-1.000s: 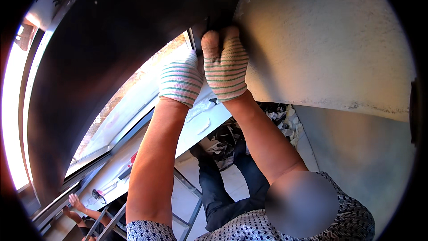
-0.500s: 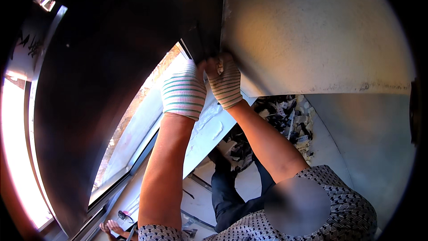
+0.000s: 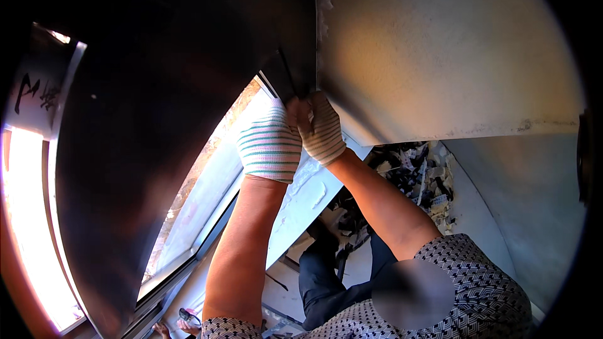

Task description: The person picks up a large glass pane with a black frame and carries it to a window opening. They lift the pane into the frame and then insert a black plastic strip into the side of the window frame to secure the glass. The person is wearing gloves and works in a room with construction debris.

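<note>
Both hands are working way up high, right where a big dark panel (image 3: 176,119) is meeting a pale plastered wall (image 3: 440,56). The left hand (image 3: 271,144), in a green-striped knit glove, is curling its fingers (image 3: 276,113) in tight against the panel's edge, pretty much closed. The right hand (image 3: 321,127), in a brown-striped glove, is sitting just beside it, touching it, fingers (image 3: 317,103) bunched and pinching at a thin dark strip (image 3: 289,78) running up the seam. Whether it's really gripping that strip or just pressing on it, I can't tell — the fingertips are lost in shadow. Down below, a window (image 3: 207,201) is letting in bright light on the left, and a heap of rubble (image 3: 414,176) is lying on the floor by the wall.
</note>
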